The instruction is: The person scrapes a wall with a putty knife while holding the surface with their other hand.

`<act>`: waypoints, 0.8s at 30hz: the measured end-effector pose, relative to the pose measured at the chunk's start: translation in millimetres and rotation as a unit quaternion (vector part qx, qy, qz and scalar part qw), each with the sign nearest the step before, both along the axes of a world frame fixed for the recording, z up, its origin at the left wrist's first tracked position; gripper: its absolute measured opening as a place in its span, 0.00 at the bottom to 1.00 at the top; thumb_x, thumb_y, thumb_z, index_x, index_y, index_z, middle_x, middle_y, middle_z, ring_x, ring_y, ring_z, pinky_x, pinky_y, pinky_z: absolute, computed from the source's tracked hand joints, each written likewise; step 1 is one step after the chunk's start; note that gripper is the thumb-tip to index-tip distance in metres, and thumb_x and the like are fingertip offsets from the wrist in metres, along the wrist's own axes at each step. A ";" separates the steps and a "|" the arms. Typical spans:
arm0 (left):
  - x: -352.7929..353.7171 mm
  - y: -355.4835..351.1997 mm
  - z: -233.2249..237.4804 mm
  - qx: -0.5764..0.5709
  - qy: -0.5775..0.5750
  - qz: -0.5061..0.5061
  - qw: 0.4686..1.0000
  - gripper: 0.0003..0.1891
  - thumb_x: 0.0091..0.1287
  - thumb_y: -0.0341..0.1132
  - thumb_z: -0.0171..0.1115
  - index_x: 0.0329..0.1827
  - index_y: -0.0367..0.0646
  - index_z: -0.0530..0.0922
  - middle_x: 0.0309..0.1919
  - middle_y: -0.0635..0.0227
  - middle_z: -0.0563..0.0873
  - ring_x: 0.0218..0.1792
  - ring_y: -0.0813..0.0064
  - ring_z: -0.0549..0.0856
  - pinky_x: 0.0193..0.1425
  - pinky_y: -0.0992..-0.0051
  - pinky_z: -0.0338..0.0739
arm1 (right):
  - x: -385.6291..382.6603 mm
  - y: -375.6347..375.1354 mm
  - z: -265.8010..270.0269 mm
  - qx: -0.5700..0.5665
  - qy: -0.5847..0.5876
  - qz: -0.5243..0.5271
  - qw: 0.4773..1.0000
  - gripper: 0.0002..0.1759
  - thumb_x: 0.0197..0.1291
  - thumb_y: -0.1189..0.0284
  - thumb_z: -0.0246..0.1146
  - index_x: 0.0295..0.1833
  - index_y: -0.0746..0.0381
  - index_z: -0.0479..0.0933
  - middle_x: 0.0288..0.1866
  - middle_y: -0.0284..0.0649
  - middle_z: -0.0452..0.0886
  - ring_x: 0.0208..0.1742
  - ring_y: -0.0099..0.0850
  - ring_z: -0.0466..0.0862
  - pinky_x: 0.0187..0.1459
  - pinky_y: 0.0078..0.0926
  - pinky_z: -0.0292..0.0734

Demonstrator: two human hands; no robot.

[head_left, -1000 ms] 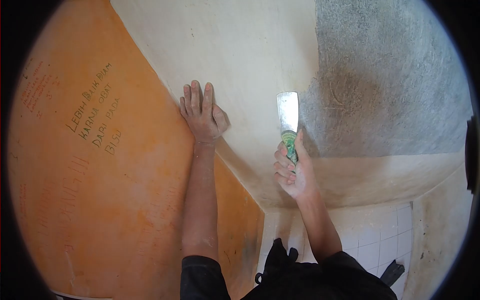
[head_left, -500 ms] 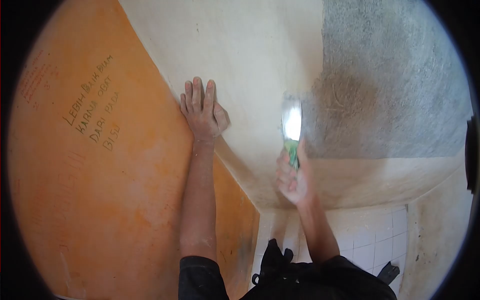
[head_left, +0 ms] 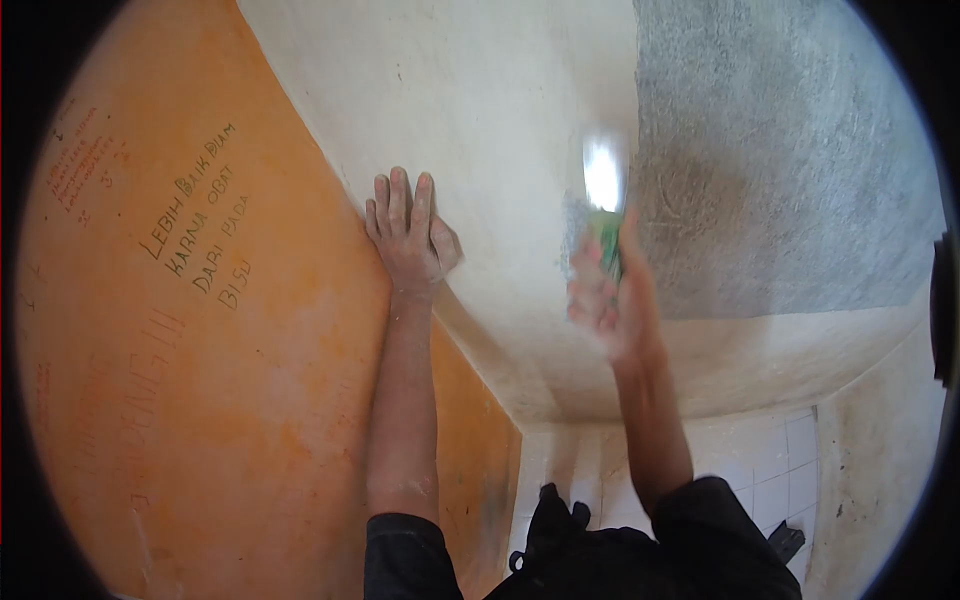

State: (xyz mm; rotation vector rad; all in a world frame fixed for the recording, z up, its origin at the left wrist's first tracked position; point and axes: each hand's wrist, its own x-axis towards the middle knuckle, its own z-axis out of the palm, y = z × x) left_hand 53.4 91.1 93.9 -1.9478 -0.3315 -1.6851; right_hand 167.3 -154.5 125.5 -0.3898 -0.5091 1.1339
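Note:
My left hand (head_left: pixel 408 235) rests on the pale wall (head_left: pixel 480 120) beside its corner with the orange wall, fingers spread and pointing up. In my right hand (head_left: pixel 612 300) is a scraper (head_left: pixel 603 180), gripped by its green handle. The scraper's shiny blade points up over the pale wall, just left of the rough grey patch (head_left: pixel 760 160). Motion blurs both the blade and my right hand. A small grey scraped spot shows just left of the handle.
The orange wall (head_left: pixel 250 400) at the left carries green and red handwriting. White floor tiles (head_left: pixel 770 470) lie at the bottom, with a dark object (head_left: pixel 786 541) on them. Another pale wall (head_left: pixel 880 450) stands at the right, by a dark edge.
My right hand and the scraper have moved up and slightly right along the wall. My left hand stays on the wall, and the view has shifted slightly.

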 end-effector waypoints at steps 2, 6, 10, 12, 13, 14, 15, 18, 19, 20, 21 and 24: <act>1.8 0.1 0.3 -0.004 -0.003 0.000 1.000 0.26 0.74 0.42 0.40 0.69 0.41 0.72 0.72 0.53 0.68 0.75 0.53 0.61 0.77 0.54 0.48 | -12.3 -6.9 -53.5 -0.033 0.059 0.028 0.997 0.30 0.70 0.38 0.43 0.32 0.53 0.66 0.13 0.21 0.55 0.09 0.14 0.51 0.09 0.13 0.45; -2.8 0.0 -2.4 -0.017 0.009 0.012 1.000 0.25 0.73 0.42 0.40 0.69 0.41 0.73 0.72 0.53 0.68 0.75 0.52 0.62 0.78 0.54 0.49 | -29.6 -11.3 -68.1 -0.066 0.071 0.054 0.994 0.30 0.70 0.38 0.43 0.32 0.53 0.66 0.14 0.21 0.55 0.09 0.14 0.51 0.09 0.13 0.46; 0.1 -1.0 -1.4 -0.013 -0.003 -0.004 1.000 0.25 0.73 0.41 0.41 0.68 0.41 0.73 0.72 0.53 0.68 0.75 0.52 0.62 0.77 0.54 0.49 | -24.5 -7.1 -56.3 -0.074 0.050 0.043 0.995 0.31 0.69 0.37 0.43 0.32 0.54 0.66 0.14 0.22 0.54 0.09 0.15 0.51 0.09 0.14 0.46; -1.8 0.1 -1.0 -0.008 0.006 0.001 1.000 0.25 0.73 0.41 0.41 0.69 0.41 0.73 0.72 0.52 0.68 0.75 0.52 0.62 0.78 0.54 0.48 | -26.7 -9.1 -74.3 -0.081 0.057 0.032 0.995 0.31 0.69 0.37 0.43 0.31 0.54 0.66 0.14 0.22 0.54 0.09 0.15 0.51 0.09 0.13 0.46; -2.6 2.5 2.1 -0.005 0.002 0.005 1.000 0.25 0.73 0.41 0.41 0.69 0.41 0.73 0.72 0.52 0.68 0.75 0.52 0.62 0.78 0.54 0.48 | -26.5 -9.2 -78.6 -0.067 0.072 0.046 0.994 0.31 0.69 0.37 0.44 0.31 0.54 0.66 0.14 0.22 0.55 0.09 0.15 0.51 0.09 0.13 0.46; -2.1 2.2 1.8 -0.004 0.000 0.007 1.000 0.25 0.73 0.41 0.41 0.68 0.41 0.73 0.72 0.52 0.68 0.75 0.52 0.62 0.78 0.54 0.48 | -25.7 -10.4 -82.6 -0.057 0.088 0.058 0.993 0.31 0.69 0.37 0.44 0.31 0.54 0.66 0.14 0.22 0.55 0.09 0.15 0.51 0.09 0.13 0.46; -1.9 0.4 -1.1 -0.004 0.004 0.005 1.000 0.25 0.73 0.41 0.41 0.68 0.41 0.73 0.72 0.52 0.68 0.75 0.52 0.62 0.78 0.54 0.48 | -25.2 -10.4 -75.5 -0.058 0.092 0.057 0.992 0.31 0.69 0.37 0.44 0.31 0.54 0.66 0.14 0.22 0.55 0.09 0.15 0.51 0.09 0.13 0.46; -1.4 -0.2 -1.4 -0.009 0.004 0.009 1.000 0.25 0.73 0.41 0.41 0.68 0.41 0.73 0.72 0.52 0.68 0.75 0.52 0.62 0.78 0.54 0.48 | -21.5 -5.4 -53.9 -0.040 0.045 0.071 0.996 0.30 0.69 0.38 0.44 0.31 0.53 0.66 0.14 0.22 0.55 0.09 0.14 0.52 0.09 0.12 0.47; 0.0 -3.0 -4.7 -0.015 0.002 0.008 1.000 0.25 0.73 0.41 0.41 0.68 0.41 0.73 0.72 0.52 0.68 0.75 0.52 0.62 0.78 0.54 0.48 | -20.0 -8.2 -61.0 -0.066 0.055 0.049 0.995 0.30 0.69 0.38 0.44 0.30 0.54 0.66 0.13 0.21 0.55 0.09 0.14 0.52 0.09 0.12 0.47; 0.1 -3.5 -5.3 -0.013 0.002 0.002 1.000 0.25 0.73 0.41 0.41 0.68 0.41 0.73 0.72 0.52 0.68 0.75 0.53 0.62 0.78 0.54 0.48 | -20.5 -9.9 -68.3 -0.088 0.068 0.026 0.993 0.31 0.69 0.38 0.44 0.30 0.54 0.66 0.13 0.21 0.54 0.10 0.14 0.52 0.09 0.12 0.47; -0.8 0.3 -0.7 -0.003 0.001 -0.001 1.000 0.25 0.73 0.41 0.41 0.68 0.42 0.73 0.72 0.52 0.68 0.75 0.53 0.62 0.78 0.54 0.48 | -20.5 -9.0 -73.6 -0.084 0.068 0.027 0.994 0.31 0.69 0.38 0.44 0.30 0.54 0.66 0.13 0.21 0.54 0.10 0.14 0.52 0.09 0.12 0.47; -1.0 1.0 -1.8 -0.011 0.002 0.002 1.000 0.25 0.72 0.41 0.41 0.68 0.42 0.73 0.72 0.52 0.68 0.75 0.53 0.62 0.78 0.54 0.47 | -15.9 -11.1 -70.9 -0.037 0.080 0.080 0.993 0.30 0.70 0.38 0.44 0.30 0.54 0.67 0.13 0.21 0.54 0.10 0.13 0.53 0.09 0.12 0.47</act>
